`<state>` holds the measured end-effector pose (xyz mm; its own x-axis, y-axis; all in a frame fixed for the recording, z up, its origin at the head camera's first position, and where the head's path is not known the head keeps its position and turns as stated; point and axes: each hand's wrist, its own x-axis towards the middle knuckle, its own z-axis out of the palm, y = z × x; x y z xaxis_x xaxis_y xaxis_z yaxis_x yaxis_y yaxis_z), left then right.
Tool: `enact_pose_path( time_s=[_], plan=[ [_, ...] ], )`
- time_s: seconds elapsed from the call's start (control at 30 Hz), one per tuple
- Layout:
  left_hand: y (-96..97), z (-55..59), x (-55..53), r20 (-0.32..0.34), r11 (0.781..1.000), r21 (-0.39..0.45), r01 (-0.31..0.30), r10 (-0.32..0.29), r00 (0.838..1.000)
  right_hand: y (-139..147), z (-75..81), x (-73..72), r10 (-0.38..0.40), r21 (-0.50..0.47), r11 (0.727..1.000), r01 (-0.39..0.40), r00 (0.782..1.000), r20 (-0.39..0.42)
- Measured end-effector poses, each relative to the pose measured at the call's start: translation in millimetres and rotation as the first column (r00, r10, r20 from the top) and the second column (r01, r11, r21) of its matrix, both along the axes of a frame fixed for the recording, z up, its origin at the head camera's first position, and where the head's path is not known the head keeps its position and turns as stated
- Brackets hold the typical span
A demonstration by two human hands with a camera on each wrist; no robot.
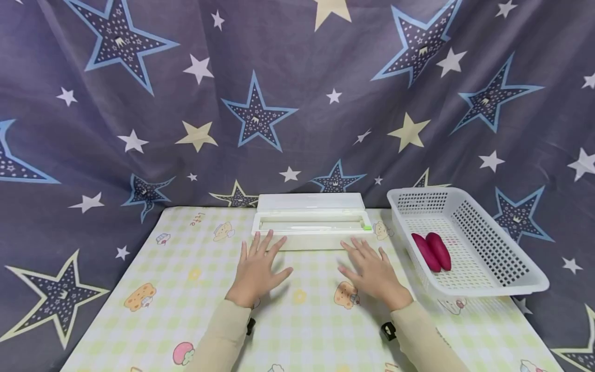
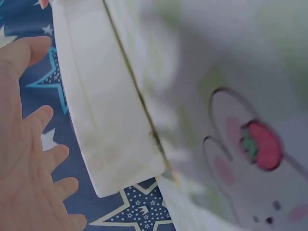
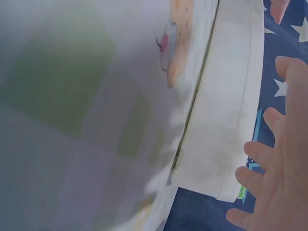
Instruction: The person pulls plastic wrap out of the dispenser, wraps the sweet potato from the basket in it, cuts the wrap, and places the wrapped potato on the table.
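A long white cling film dispenser [image 1: 316, 242] lies near the back edge of the table, its lid [image 1: 310, 202] raised and a pale roll [image 1: 311, 226] visible inside. A small green slider [image 1: 367, 228] marks its right end. Both hands are spread before it, palms down and holding nothing. My left hand [image 1: 256, 273] has its fingertips over the left part of the front wall; my right hand [image 1: 375, 274] is by the right part. In the wrist views, the left hand's fingers [image 2: 60, 156] and the right hand's fingers [image 3: 260, 154] look straight or slightly bent. Whether they touch the dispenser, I cannot tell.
To the right stands a white plastic basket [image 1: 504, 248] with perforated walls, holding two dark red, elongated sweet-potato-like items [image 1: 438, 250]. A checked cloth [image 1: 297, 320] with cartoon prints covers the table. Behind it hangs a dark star-patterned curtain [image 1: 297, 62].
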<state>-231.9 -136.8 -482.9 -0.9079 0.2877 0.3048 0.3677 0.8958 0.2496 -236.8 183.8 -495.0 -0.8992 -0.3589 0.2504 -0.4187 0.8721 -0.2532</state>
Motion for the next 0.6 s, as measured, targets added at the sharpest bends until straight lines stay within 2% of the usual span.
enact_pose_path(
  time_s=[0.27,0.43,0.6],
  plan=[
    [-14.7,15.6,-16.6,0.036,1.0,0.011,-0.011,0.01,0.999,4.5,5.1,-6.8,-0.007,-0.026,1.0,0.007,1.0,-0.012],
    [-21.5,20.5,-22.7,0.023,1.0,0.019,-0.002,0.002,1.0,7.0,6.6,-10.1,-0.001,-0.047,0.999,0.001,1.0,-0.008],
    [-26.6,22.9,-34.6,0.003,0.999,0.022,0.027,-0.027,1.0,9.5,12.2,-15.7,0.01,-0.049,0.999,-0.012,0.999,-0.039]
  ],
)
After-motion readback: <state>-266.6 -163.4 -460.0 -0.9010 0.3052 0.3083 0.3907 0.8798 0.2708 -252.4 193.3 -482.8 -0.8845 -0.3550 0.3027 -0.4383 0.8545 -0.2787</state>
